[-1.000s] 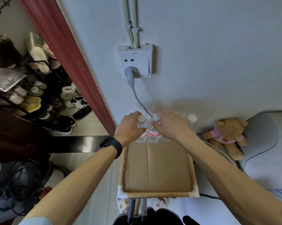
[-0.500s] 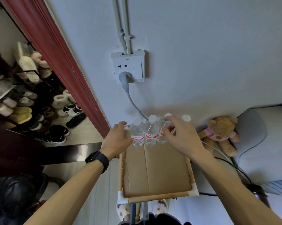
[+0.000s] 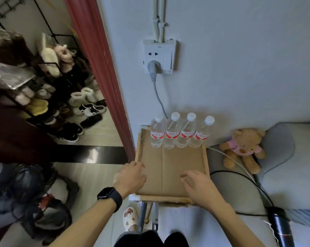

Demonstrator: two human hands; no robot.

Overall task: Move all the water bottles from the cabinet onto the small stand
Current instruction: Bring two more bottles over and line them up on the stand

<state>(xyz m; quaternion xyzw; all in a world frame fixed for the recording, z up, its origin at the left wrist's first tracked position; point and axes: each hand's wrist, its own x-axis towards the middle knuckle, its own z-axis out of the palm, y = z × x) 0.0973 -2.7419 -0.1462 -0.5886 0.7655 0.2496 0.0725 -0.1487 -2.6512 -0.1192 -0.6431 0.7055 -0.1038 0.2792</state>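
Several clear water bottles (image 3: 180,133) with white caps and red labels stand upright in a row along the back edge of the small stand (image 3: 172,168), a cardboard-lined tray against the wall. My left hand (image 3: 131,177), with a black watch on the wrist, hovers over the stand's front left edge, fingers relaxed and empty. Over the front right part of the cardboard, my right hand (image 3: 198,184) is spread with loosely bent fingers and holds nothing. Both hands are well apart from the bottles. The cabinet is not in view.
A wall socket (image 3: 159,57) with a grey plug and cable is above the bottles. A teddy bear (image 3: 243,148) lies on a grey sofa to the right, with cables and a dark flask (image 3: 280,227). A shoe rack (image 3: 49,90) and red door frame (image 3: 104,77) are at left.
Both hands let go of the bottles and drew back toward me, to the stand's front edge. The bottles stay lined up at the back.
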